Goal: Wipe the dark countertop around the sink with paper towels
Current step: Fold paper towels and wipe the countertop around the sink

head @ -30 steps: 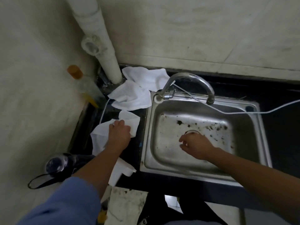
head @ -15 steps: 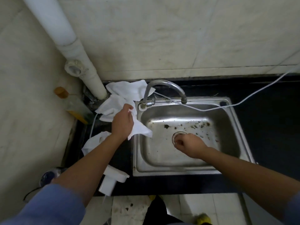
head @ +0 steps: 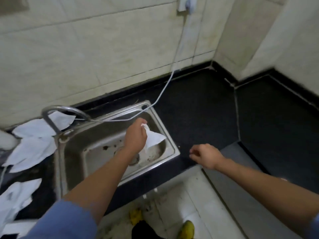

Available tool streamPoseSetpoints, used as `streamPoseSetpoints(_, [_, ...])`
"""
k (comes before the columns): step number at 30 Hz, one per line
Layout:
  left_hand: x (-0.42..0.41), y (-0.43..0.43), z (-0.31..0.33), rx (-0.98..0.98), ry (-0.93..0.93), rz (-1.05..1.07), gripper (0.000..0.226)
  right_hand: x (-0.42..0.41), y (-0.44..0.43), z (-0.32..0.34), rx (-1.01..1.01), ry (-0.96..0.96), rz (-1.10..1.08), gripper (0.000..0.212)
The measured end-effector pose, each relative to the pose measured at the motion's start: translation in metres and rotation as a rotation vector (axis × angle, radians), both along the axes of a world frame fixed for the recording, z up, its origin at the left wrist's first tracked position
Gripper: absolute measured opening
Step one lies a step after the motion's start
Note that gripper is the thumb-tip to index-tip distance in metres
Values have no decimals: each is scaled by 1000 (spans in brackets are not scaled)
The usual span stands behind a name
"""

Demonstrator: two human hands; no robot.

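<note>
Dark table [head: 198, 107] right of the sink [head: 170, 144]; left hand [head: 136, 135] grip pinches a crumpled white paper towel [head: 154, 138] over it; right hand [head: 205, 156] hangs loosely curled, holding nothing.

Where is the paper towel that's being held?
In the head view, the paper towel hangs from the left hand over the right end of the sink.

Drain [head: 135, 159] half hidden behind left forearm [head: 107, 175], top of held paper towel [head: 153, 139] enclosed in left hand [head: 136, 135], wall socket [head: 187, 3] cut by top edge, white pipe [head: 6, 141] and loose paper towels [head: 15, 195] by left edge, yellow shoe [head: 187, 229] by bottom edge, specks in sink [head: 124, 108] too small to identify.
</note>
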State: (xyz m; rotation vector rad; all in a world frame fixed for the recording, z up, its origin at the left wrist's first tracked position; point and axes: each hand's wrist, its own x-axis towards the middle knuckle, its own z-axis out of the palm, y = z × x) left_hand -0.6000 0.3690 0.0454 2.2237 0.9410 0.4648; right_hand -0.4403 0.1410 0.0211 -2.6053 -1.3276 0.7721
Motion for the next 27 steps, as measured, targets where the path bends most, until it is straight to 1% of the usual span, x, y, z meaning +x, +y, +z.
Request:
streamPoseSetpoints(4, [78,-52,1,-45,5,-80,27,48,-55,6,2,2,-127,18])
streamPoseSetpoints(8, [146,-78,-2,-51,13,-181,26,83,-88,6,36,-14,-249,18])
streamPoseSetpoints(14, [231,-88,-13,-72,-37,-267,26,133,-103,1,26,-4,-348,19])
streamPoseSetpoints(16, [250,-83,-24,-92,-23,-285,27,152,-100,0,24,-4,-381,21])
streamPoseSetpoints(18, [258,-78,-39,-87,36,-292,28,170,-93,-3,9,9,-404,22])
streamPoseSetpoints(20, [256,-73,-62,-58,143,-329,27,184,-83,-9,-11,20,-412,22])
streamPoseSetpoints(24, [233,-66,-102,0,377,-510,27,198,-57,-29,-43,87,-373,23])
streamPoseSetpoints(26, [221,-65,-108,-18,474,-587,28,200,-44,-38,-66,138,-356,22])
streamPoseSetpoints(27, [218,-64,-109,-40,494,-600,28,203,-37,-43,-72,150,-353,22])
